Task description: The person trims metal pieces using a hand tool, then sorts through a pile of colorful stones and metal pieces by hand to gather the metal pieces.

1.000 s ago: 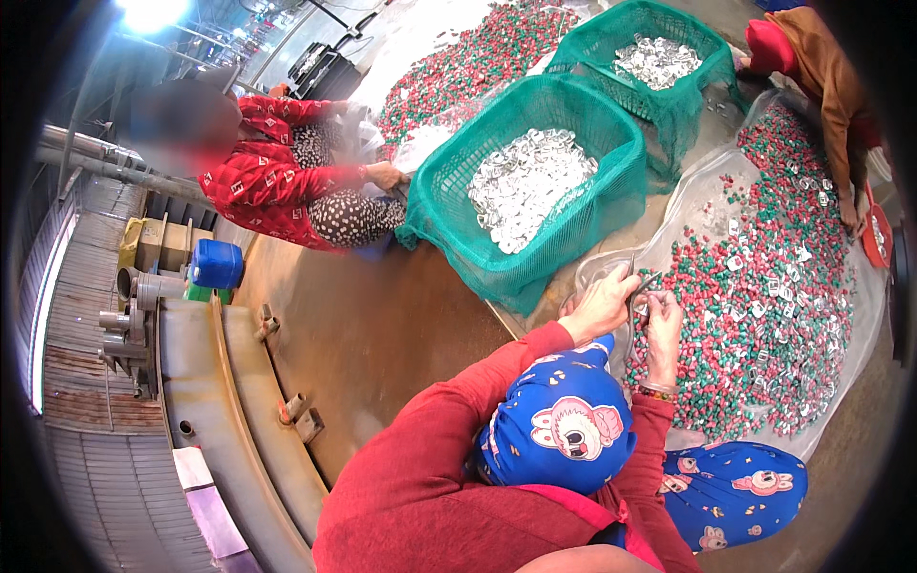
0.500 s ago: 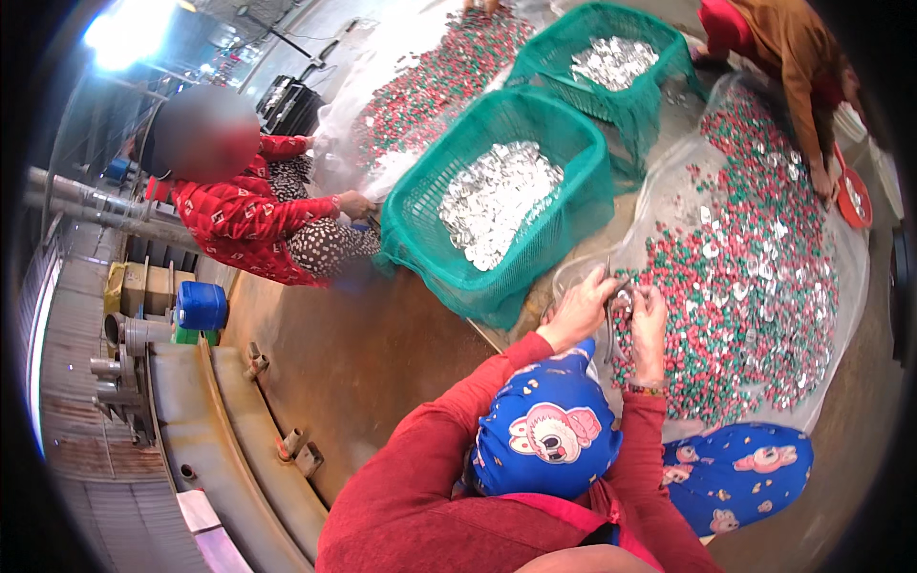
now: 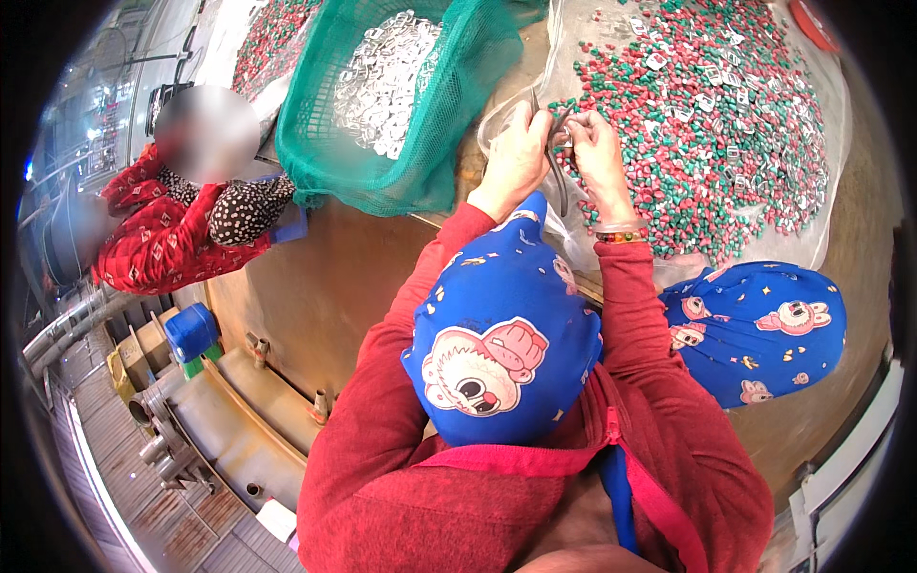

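My left hand (image 3: 516,158) is closed round a dark metal pliers-like tool (image 3: 558,180), whose long curved part hangs down past the fingers. Beside it, my right hand (image 3: 598,160) has its fingers pinched together close to the tool's end; whatever sits between them is too small to make out. Both hands are held above the near left edge of a spread of small red and green pieces (image 3: 669,134), mixed with silvery metal bits, on a pale translucent sheet (image 3: 829,143).
To the left stands a green basket draped in netting (image 3: 315,105), holding many silvery metal pieces (image 3: 387,81). A person in a red patterned jacket (image 3: 172,239) is beyond it. Cartoon-print blue cloth (image 3: 802,358) lies below the sheet. A red dish (image 3: 812,24) is at the far right.
The whole view has shifted, so the basket and pieces appear higher and further left. My hands stay close together around the tool. The co-worker at the right has left the picture.
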Demonstrator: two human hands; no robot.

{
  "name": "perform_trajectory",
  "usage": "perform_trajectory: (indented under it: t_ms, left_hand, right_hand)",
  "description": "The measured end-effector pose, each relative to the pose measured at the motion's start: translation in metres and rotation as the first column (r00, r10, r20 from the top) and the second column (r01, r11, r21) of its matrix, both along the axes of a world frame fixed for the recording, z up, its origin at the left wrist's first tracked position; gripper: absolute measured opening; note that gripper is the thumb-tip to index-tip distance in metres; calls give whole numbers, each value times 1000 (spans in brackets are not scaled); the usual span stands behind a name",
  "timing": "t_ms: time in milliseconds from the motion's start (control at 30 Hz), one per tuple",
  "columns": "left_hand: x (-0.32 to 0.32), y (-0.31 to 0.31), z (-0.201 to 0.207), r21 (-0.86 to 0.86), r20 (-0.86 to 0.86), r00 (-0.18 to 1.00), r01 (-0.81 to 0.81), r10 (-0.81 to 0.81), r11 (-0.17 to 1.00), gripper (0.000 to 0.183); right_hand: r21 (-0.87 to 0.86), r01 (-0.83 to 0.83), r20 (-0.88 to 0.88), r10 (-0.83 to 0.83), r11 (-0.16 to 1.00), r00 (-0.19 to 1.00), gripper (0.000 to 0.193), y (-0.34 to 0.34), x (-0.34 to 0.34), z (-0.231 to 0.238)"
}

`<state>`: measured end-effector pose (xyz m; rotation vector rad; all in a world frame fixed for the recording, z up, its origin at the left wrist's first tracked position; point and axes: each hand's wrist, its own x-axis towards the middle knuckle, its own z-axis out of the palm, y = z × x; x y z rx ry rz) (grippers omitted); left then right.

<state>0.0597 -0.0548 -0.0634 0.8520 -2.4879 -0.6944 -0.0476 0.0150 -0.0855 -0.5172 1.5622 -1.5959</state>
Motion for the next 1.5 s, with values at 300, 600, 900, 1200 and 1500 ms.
perform_trajectory:
  t_ms: [300,600,900,1200,1500]
  left_hand:
    - [1,0,4,200,-211,975,-31,74,979,18]
    - [3,5,2,118,-85,996,1,9,993,33]
    - [6,-6,4,274,-163,980,-66,114,960,24]
    - [-1,0,6,133,-90,996,38,-27,990,26]
    - [11,-2,-11,383,-126,986,151,-110,911,28]
  right_hand:
    - [94,-60,-115,71,994,991,14,4,-3,-8]
    - [64,-41,1,41,997,999,14,6,0,-15]
    - [103,-118,-150,132,988,980,14,6,-2,10]
    - [104,-19,-183,38,994,982,13,6,-5,6]
    - [205,-318,-191,357,926,915,16,12,-21,10]
